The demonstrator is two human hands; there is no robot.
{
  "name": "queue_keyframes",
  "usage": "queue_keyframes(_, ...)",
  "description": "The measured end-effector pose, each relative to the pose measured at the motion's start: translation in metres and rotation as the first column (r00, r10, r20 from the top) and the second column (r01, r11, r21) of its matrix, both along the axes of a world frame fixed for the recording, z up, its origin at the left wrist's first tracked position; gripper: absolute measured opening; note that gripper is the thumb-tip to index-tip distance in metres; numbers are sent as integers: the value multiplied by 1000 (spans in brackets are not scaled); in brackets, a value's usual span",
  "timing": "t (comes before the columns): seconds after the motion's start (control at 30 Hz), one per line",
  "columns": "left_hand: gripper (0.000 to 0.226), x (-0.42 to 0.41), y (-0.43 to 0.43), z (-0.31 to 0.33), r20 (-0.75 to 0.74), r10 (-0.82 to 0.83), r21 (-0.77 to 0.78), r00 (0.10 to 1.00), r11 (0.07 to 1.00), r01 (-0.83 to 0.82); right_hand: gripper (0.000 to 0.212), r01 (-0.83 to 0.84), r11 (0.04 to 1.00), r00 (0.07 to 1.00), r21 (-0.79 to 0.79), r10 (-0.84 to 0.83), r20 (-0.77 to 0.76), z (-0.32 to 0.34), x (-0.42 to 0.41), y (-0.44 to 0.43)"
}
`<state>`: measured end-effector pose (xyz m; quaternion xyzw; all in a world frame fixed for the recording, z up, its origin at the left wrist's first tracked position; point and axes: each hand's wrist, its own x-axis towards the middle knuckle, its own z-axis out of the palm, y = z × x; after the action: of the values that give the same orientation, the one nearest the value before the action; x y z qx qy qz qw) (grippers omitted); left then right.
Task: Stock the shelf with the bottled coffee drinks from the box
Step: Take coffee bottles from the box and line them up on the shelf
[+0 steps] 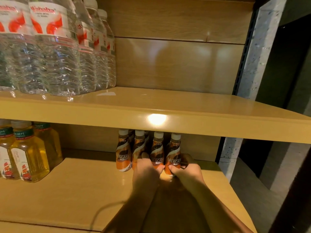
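Several orange-and-brown coffee bottles (pixel 124 152) with white caps stand in rows at the back of the lower shelf (pixel 80 187). My left hand (pixel 146 170) is wrapped round one front-row coffee bottle (pixel 157 153), thumb on its lower label. My right hand (pixel 186 169) grips the rightmost coffee bottle (pixel 174 153) near its base. Both held bottles stand upright, side by side, touching the row. The box is out of view.
Yellow juice bottles (pixel 28 155) stand at the lower shelf's left. Clear water bottles (pixel 55 52) fill the left of the upper shelf (pixel 168 105). A grey speckled pillar (pixel 257 52) borders the right side. A thin cable (pixel 101 211) crosses the shelf front.
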<state>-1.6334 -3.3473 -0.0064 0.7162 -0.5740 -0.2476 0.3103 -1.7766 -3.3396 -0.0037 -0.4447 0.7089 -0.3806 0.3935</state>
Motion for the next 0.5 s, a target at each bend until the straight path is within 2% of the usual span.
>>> queue_keyframes(0.07,33,0,-3,8,-23,68,64,997,996,-66,31,-2,1000,1000,2,2,3,-1,0,-1)
queue_keyframes(0.17,36,-2,-6,12,-11,53,123,999,991,-51,32,9,1000,1000,13,-9,12,-2,1,-3)
queue_keyframes(0.5,43,1,-4,10,-25,15,154,1000,988,-11,33,24,999,1000,24,-24,5,-1,3,-5)
